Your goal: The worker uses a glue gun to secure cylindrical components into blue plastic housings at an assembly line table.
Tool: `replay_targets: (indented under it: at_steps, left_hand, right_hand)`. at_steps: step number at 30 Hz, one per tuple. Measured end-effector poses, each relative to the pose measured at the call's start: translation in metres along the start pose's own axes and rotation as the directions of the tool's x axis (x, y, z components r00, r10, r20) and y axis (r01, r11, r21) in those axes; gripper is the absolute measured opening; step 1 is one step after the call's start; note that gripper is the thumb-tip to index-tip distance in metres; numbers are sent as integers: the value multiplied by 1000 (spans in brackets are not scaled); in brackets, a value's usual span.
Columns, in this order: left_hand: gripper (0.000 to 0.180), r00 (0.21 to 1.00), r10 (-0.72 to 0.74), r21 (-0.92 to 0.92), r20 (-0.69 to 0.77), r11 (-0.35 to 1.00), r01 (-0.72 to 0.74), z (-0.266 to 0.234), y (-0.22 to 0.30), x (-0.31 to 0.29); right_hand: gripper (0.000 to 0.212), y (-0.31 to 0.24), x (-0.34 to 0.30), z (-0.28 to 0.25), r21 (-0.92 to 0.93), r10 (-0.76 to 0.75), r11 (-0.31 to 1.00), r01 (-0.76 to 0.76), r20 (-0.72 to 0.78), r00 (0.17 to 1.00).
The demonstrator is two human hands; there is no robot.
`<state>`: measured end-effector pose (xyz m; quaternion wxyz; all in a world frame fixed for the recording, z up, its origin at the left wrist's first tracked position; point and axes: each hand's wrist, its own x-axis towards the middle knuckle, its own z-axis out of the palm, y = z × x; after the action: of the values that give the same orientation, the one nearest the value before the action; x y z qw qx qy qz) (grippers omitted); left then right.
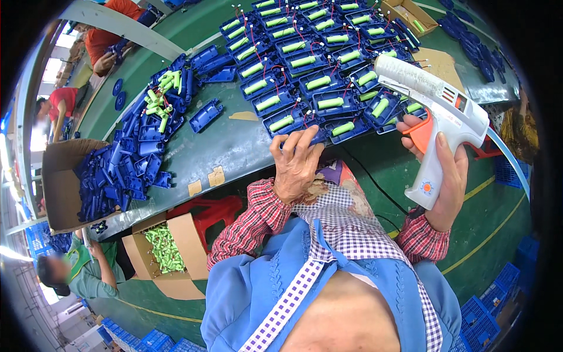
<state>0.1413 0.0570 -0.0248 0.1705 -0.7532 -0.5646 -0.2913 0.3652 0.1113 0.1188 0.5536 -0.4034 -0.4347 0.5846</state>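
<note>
My right hand (pixel 448 182) is wrapped round the grip of a white hot glue gun (pixel 456 120), with fingers at its orange trigger (pixel 420 134). The gun's nozzle end points left, over the right side of the rows of casings. My left hand (pixel 295 167) has its bent fingers on the near edge of a blue plastic casing (pixel 298 119) in the front row; the fingertips are partly hidden. A light green cylindrical battery (pixel 281 123) lies in that casing. Several rows of similar casings, with batteries and thin red wires, cover the table beyond.
Loose blue casings (pixel 138 149) and green batteries (pixel 155 105) are heaped at the left beside a cardboard box (pixel 61 188). Below the table, another box (pixel 190 237) holds batteries near a red stool (pixel 220 214). A pale hose or cord (pixel 509 154) trails from the gun. Other people work at the left.
</note>
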Motion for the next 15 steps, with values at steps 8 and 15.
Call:
replay_targets:
  at_steps: [8,15]
  left_hand:
    - [17,998,-69,-139,-8,988,67,-4,-1,-3]
    - [40,989,-87,-182,-119,981,64,0,-11,-7]
  right_hand:
    - [44,1,1,0,11,-2,1000,2,3,1000]
    - [43,0,2,2,5,9,1000,-9,3,1000]
